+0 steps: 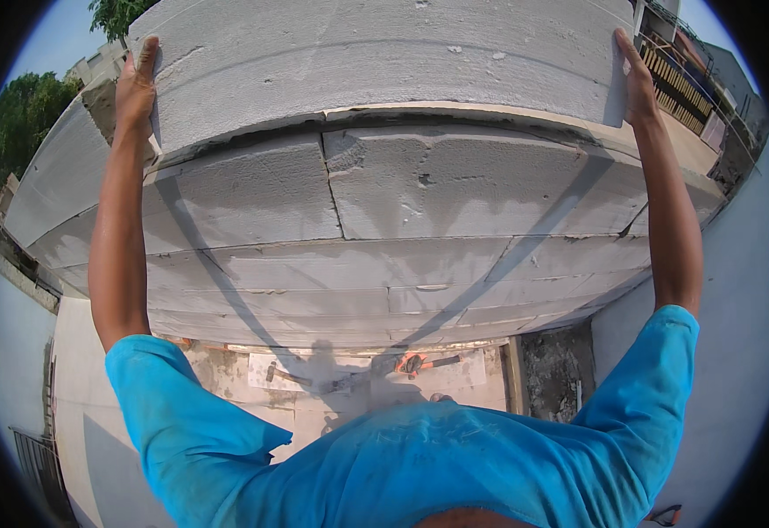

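A large pale grey aerated concrete block (384, 66) spans the top of the view, above the upper course of a block wall (481, 189). At its left end my left hand (137, 88) is closed against the end face, thumb up along the front edge. My right hand (638, 84) presses the right end in the same way; the fingers of both hands are partly hidden behind the block. A dark band runs under the block's lower edge; whether it is mortar or shadow I cannot tell. Another block (63, 176) stands to the left on the wall.
Far below, a hammer-like tool (286, 377) and an orange tool with a dark handle (415, 363) lie on the ground by the wall's foot. A pale plastered wall (728, 326) rises on the right. Trees (28, 119) stand beyond on the left.
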`<state>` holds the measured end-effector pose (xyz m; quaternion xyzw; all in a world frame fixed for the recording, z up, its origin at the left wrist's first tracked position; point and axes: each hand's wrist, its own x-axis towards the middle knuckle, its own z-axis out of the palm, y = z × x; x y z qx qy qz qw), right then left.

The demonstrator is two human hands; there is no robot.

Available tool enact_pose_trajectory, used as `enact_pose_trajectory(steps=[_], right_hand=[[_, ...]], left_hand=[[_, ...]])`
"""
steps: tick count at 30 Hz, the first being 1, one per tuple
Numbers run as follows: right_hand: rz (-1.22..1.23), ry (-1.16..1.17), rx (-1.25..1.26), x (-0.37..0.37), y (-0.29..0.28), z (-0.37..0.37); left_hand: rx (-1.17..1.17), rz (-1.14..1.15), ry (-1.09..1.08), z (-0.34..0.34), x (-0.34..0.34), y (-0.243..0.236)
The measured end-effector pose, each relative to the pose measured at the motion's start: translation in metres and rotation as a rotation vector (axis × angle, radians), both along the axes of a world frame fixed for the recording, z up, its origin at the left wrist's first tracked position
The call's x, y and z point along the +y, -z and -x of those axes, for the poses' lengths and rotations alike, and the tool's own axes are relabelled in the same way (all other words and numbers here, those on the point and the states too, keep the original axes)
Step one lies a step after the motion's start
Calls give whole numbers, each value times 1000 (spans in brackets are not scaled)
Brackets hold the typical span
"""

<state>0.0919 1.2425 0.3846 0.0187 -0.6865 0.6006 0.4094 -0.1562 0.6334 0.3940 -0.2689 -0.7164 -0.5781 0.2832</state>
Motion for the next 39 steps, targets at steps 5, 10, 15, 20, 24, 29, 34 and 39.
enact_pose_trajectory(steps=[5, 10, 15, 20, 24, 29, 34, 39], right_hand=[[2, 77, 40, -26, 24, 3], [8, 89, 60, -35, 37, 3], [52, 138, 115, -46, 42, 3], [17, 151, 104, -8, 50, 10], [12, 83, 138, 13, 57, 9], [-81, 220, 204, -5, 60, 17], [-18, 122, 190, -28, 59, 26], [-14, 133, 208, -27, 63, 30]], left_hand=[[111, -25, -18, -10, -14, 19], [152, -34, -82, -4, -30, 27], [212, -40, -71, -8, -37, 35], [146, 255, -153, -26, -62, 15], [401, 327, -581, -93, -58, -16], [532, 749, -749, -115, -68, -62], [453, 949, -431, -94, -74, -83], [513, 986, -504, -89, -81, -86]])
